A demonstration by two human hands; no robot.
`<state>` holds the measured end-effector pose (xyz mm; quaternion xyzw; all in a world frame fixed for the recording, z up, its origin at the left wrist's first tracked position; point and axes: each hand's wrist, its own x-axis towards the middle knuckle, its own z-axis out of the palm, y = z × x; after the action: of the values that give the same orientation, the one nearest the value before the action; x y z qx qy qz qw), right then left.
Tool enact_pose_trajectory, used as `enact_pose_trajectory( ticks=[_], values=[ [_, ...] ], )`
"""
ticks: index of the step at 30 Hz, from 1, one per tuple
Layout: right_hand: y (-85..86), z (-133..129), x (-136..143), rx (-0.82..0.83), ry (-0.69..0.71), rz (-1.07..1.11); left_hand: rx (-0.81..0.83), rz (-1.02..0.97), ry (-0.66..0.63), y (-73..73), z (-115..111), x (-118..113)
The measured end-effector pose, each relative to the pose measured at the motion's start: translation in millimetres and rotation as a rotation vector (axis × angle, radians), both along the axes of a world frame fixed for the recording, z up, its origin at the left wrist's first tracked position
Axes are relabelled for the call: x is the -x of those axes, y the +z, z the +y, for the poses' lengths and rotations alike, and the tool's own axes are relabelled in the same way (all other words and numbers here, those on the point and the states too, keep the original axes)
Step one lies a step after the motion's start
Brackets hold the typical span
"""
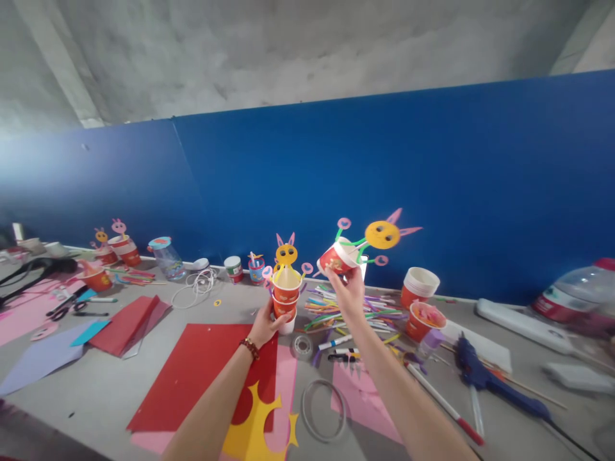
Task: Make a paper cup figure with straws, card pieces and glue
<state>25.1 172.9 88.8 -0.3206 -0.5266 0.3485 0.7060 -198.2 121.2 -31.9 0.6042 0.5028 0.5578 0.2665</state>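
My left hand (269, 323) is wrapped round a small stack of red and white paper cups (286, 296). From the top cup rises a yellow round paper face with pink ears (286, 254), flanked by pink discs on stems. Higher and to the right, my right hand (350, 291) grips a red and white paper cup (336, 257), tilted on its side. Green stems on this cup carry another yellow face with pink ears (383, 235) and two pink discs. Below it lies a heap of coloured pipe cleaners (375, 314).
Red card (192, 371) and cut yellow paper (259, 429) lie in front. A tape roll (302, 346) sits between my arms. On the right are a blue glue gun (490, 381), stacked cups (419, 285) and a large bottle (576, 294). Scissors (65, 307) lie left. A blue partition (307, 192) stands behind.
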Motion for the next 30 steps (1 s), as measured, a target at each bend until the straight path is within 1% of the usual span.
enact_pose_trajectory(
  ticks=[3, 5, 7, 10, 13, 17, 20, 22, 24, 27, 30],
  values=[
    [28.9, -9.3, -6.0, -0.102, -0.006, 0.047, -0.003, -0.016, -0.001, -0.1, -0.4, -1.5],
    [44.0, -18.9, -4.8, -0.2, 0.047, 0.055, -0.005, -0.029, -0.01, -0.5, -0.1, -1.2],
    [52.6, -29.5, 0.3, -0.266, 0.135, 0.026, -0.01, -0.044, -0.021, -1.2, 0.3, -0.4],
    [53.3, -42.7, 9.8, -0.264, 0.22, -0.031, -0.018, -0.074, -0.026, -2.1, 0.6, 0.2],
    [45.0, -49.5, 14.3, -0.237, 0.218, -0.012, -0.025, -0.114, -0.008, -1.3, -0.1, -0.8],
    [31.3, -49.0, 11.5, -0.197, 0.208, 0.075, -0.037, -0.197, 0.017, 4.1, -1.3, -3.1],
    [19.9, -43.3, 6.5, -0.112, 0.17, 0.101, -0.054, -0.29, 0.045, 11.0, -1.7, -3.4],
    [10.7, -39.5, 2.8, -0.038, 0.144, 0.089, -0.076, -0.357, 0.072, 17.1, -2.2, -3.0],
    [0.2, -38.4, -1.2, 0.026, 0.146, 0.056, -0.104, -0.419, 0.098, 24.4, -3.3, -2.3],
    [-17.6, -45.8, -9.0, 0.116, 0.236, -0.046, -0.136, -0.49, 0.132, 36.7, -6.7, -0.8],
    [-36.6, -63.5, -20.9, 0.228, 0.355, -0.208, -0.139, -0.523, 0.118, 48.1, -12.6, 1.2]
  ],
)
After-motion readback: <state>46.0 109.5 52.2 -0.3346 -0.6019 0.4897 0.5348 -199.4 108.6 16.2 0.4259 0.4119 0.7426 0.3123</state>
